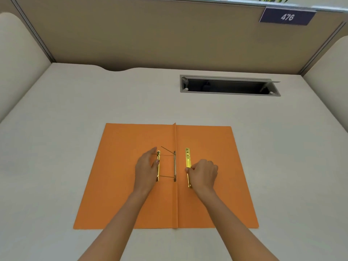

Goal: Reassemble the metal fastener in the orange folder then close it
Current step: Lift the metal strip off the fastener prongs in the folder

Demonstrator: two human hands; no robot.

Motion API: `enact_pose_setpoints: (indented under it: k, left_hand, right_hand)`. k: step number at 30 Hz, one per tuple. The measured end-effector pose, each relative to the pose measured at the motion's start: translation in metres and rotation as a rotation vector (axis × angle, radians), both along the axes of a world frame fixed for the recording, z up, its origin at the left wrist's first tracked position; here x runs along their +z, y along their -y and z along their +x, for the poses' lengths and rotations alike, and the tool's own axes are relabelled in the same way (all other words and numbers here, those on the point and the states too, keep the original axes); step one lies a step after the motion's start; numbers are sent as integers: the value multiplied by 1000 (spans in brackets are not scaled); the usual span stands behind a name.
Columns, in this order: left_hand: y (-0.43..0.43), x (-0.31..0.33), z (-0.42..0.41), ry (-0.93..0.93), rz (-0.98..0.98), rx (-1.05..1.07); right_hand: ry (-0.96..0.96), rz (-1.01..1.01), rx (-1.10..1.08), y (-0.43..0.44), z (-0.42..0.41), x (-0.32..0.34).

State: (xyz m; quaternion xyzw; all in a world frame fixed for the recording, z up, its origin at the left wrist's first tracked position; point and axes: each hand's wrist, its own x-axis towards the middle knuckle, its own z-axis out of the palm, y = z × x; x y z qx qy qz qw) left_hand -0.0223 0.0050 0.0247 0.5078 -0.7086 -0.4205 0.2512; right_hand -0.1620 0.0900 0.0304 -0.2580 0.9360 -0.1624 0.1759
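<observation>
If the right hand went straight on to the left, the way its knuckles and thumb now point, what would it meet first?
The right hand already touches the loose gold bar at its thumb. Moving left across the orange folder, it would probably push that bar into the raised centre fold first, then the thin metal strip. Heights are unclear.

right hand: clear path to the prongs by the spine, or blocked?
Probably clear. The right hand rests on the gold bar just right of the spine, and nothing lies between it and the prongs. The left hand sits at their far ends.
</observation>
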Motion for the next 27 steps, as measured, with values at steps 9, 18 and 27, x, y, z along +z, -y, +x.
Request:
enact_pose_setpoints:
  k: [9,18,27]
  left_hand:
    - [3,1,-8,-74,51,47]
    - [-2,0,-15,-102,51,98]
    - [0,-5,-15,-57,24,51]
  right_hand:
    - [24,6,-43,7,0,11]
    - [19,-4,-1,8,1,17]
    - [61,-232,210,12,-13,17]
